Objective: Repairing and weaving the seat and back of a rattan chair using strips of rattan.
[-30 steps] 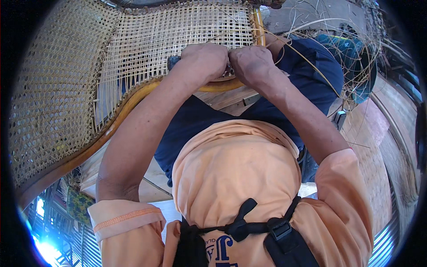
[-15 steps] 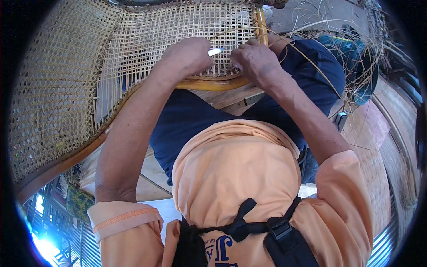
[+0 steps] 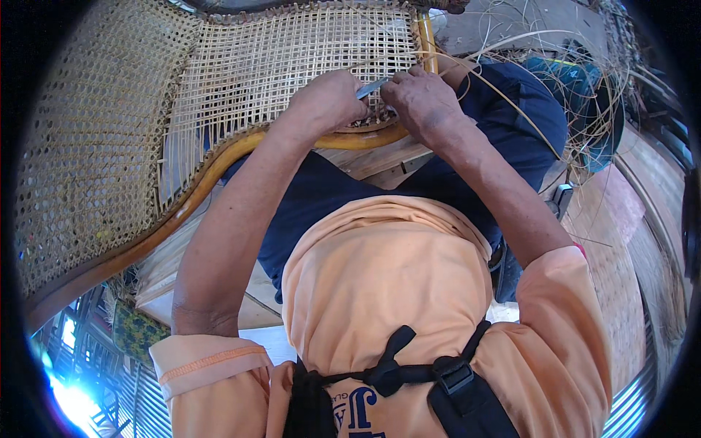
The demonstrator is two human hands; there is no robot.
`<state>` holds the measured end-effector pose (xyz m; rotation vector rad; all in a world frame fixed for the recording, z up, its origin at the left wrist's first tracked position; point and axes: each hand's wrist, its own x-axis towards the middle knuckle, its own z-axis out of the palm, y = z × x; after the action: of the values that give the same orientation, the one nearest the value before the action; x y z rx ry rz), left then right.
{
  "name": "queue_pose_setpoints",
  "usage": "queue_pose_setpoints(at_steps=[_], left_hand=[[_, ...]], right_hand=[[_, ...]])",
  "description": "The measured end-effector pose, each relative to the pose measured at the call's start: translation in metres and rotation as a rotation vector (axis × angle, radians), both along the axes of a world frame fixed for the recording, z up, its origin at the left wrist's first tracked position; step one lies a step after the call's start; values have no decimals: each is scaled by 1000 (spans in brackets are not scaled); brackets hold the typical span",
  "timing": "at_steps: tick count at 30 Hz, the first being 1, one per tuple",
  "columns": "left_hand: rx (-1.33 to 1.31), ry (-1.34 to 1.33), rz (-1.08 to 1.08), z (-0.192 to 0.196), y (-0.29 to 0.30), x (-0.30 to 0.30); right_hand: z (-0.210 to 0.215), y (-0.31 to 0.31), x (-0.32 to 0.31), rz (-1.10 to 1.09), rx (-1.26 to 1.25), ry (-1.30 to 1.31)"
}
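Across my lap lies a curved wooden frame (image 3: 363,139) with a panel of woven cane (image 3: 270,55). My left hand (image 3: 330,104) is closed round a knife, whose short pale blade (image 3: 373,88) points toward my right hand; the handle is hidden in my fist. My right hand (image 3: 425,101) rests at the near right corner of the weave, fingers curled together just beyond the blade tip. What those fingers pinch is hidden. A loose cane strand (image 3: 511,104) runs from near that hand toward the right.
Denser open-hole cane weave (image 3: 95,139) fills the left part of the frame, with slanting unwoven strands beside it. A tangle of loose cane strips (image 3: 584,95) lies at the right, past my knee. Wooden boards (image 3: 606,277) lie beneath at the right.
My left hand has moved right, bringing the knife blade up against the fingers of my right hand. My right hand has barely shifted.
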<state>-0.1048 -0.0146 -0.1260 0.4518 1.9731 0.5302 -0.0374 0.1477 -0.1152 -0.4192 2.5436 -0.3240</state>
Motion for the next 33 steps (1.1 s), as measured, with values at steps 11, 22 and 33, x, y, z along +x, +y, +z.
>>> queue_pose_setpoints(at_steps=[11, 22, 33], left_hand=[[-160, 27, -65, 0, 17, 4], [-272, 134, -317, 21, 32, -9], [-334, 117, -301, 23, -5, -18]], right_hand=[[-17, 2, 14, -87, -143, 99], [-23, 24, 9, -154, -435, 80], [-27, 21, 5, -129, -356, 48]])
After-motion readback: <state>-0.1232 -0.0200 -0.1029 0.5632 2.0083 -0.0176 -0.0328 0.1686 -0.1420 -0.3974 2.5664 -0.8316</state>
